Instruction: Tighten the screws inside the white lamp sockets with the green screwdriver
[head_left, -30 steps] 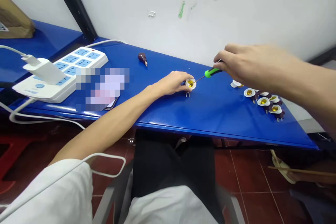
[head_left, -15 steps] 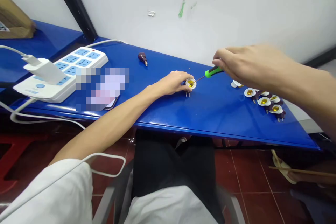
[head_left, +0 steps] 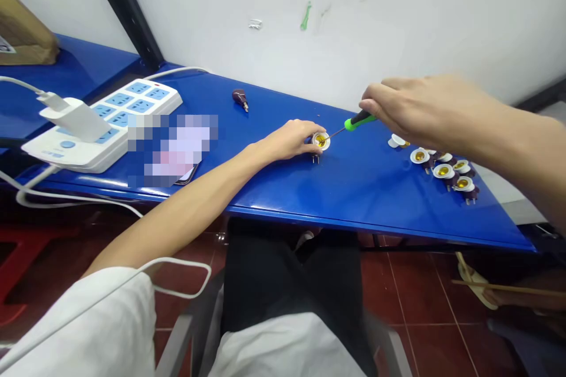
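My left hand (head_left: 299, 139) grips a small plug-in lamp socket (head_left: 324, 136), pressing it on the blue tabletop. Its white rim and brass-coloured inside face right, and two plug pins stick out below. In my right hand (head_left: 400, 103) is a screwdriver (head_left: 359, 120) with a green and black handle. The shaft slants down to the left, and its tip is inside the socket's opening. To the right, partly beneath my right forearm, lie several similar lamp sockets (head_left: 443, 171) with white rims and dark brown bodies.
A dark brown plug piece (head_left: 240, 98) lies near the wall. On the left are a white power strip (head_left: 145, 107) with a charger (head_left: 79, 119) plugged in, and a blurred-out phone (head_left: 190, 174). A cardboard box (head_left: 26, 29) stands at far left. A white cable (head_left: 186, 293) crosses my left arm.
The screwdriver's handle has turned slightly in my right hand, its tip staying in the socket. My left hand and the socket hold the same place.
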`<act>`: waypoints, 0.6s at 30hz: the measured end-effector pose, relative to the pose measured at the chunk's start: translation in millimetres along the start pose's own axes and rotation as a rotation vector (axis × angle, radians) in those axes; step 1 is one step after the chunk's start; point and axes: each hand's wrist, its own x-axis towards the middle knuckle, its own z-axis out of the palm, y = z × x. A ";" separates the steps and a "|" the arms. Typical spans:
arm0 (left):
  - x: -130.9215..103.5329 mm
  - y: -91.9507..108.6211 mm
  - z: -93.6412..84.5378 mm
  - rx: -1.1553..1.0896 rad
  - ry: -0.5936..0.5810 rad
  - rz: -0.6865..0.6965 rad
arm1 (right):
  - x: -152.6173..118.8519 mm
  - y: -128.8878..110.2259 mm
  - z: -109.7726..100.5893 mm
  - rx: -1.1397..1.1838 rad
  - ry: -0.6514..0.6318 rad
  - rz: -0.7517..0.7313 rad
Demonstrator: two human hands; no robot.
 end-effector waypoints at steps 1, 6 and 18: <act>-0.1 0.4 -0.3 0.000 -0.003 -0.004 | 0.0 0.7 0.3 -0.018 -0.016 0.007; -0.6 2.9 -2.0 -0.008 -0.010 -0.021 | -4.0 3.2 -8.2 0.032 -0.141 -0.160; -0.4 3.7 -2.9 -0.024 -0.006 -0.027 | -7.8 -4.7 -8.1 0.038 -0.131 -0.002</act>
